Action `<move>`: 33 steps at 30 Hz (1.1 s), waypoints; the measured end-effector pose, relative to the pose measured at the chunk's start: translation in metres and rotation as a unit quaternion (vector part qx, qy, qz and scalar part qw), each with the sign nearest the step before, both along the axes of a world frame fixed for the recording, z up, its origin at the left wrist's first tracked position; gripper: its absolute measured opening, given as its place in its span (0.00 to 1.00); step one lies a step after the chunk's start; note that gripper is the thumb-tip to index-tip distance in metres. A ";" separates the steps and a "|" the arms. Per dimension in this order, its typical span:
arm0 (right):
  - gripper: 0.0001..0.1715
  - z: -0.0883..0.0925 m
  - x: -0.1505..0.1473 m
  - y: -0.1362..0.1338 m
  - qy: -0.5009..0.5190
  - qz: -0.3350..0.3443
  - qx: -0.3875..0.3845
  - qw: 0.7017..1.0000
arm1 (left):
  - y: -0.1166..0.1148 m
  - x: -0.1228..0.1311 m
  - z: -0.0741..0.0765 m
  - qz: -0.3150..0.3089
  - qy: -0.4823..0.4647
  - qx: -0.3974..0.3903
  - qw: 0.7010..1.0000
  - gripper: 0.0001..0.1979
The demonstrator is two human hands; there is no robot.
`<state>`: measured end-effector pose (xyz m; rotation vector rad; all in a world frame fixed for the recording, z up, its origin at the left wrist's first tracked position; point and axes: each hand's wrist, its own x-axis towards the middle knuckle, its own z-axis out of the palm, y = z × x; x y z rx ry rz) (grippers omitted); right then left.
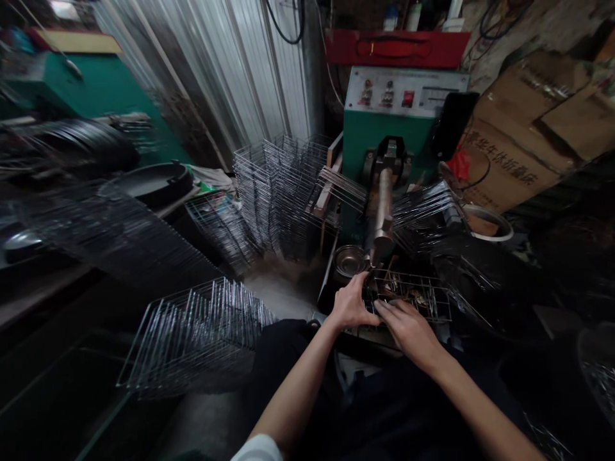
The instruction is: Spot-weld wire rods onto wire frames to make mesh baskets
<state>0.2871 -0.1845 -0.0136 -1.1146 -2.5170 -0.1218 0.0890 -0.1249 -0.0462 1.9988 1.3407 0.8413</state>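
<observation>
In front of me a wire rack (435, 298) lies under the tip of the metal electrode arm (383, 214) of a green spot welding machine (353, 137). My left hand (350, 306) grips the rack's left side, its fingertips close to the electrode tip and its thumb pointing right. On the near edge of the rack, my right hand (408, 326) is closed with its fingers together; its fingertips lie near the left thumb. The wires between both hands are partly hidden. A small round metal dish (350, 260) sits just left of the electrode tip.
Stacked wire racks (269, 198) stand left of the machine, with another row of wire racks (206, 333) nearer my left leg. Loose metal wires (425, 208) lie right of the electrode. A bowl (504, 227) and cardboard boxes (514, 153) are farther right.
</observation>
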 end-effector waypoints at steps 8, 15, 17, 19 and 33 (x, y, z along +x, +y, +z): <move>0.26 0.002 -0.003 -0.006 0.070 0.020 -0.006 0.997 | -0.008 -0.003 -0.003 0.001 -0.062 0.012 0.998 0.42; 0.27 0.004 -0.009 0.000 0.138 0.029 0.001 0.990 | -0.004 -0.005 -0.006 -0.008 -0.112 0.048 0.993 0.34; 0.27 0.002 -0.009 0.000 0.146 0.027 -0.001 0.989 | -0.003 -0.004 -0.009 -0.010 -0.115 0.045 0.992 0.35; 0.27 0.000 -0.010 -0.001 0.147 0.018 -0.007 0.989 | -0.003 -0.003 -0.012 -0.012 -0.125 0.050 0.991 0.35; 0.23 -0.005 -0.012 0.023 0.180 0.004 -0.014 0.983 | 0.012 -0.004 -0.002 -0.002 -0.128 0.069 0.989 0.33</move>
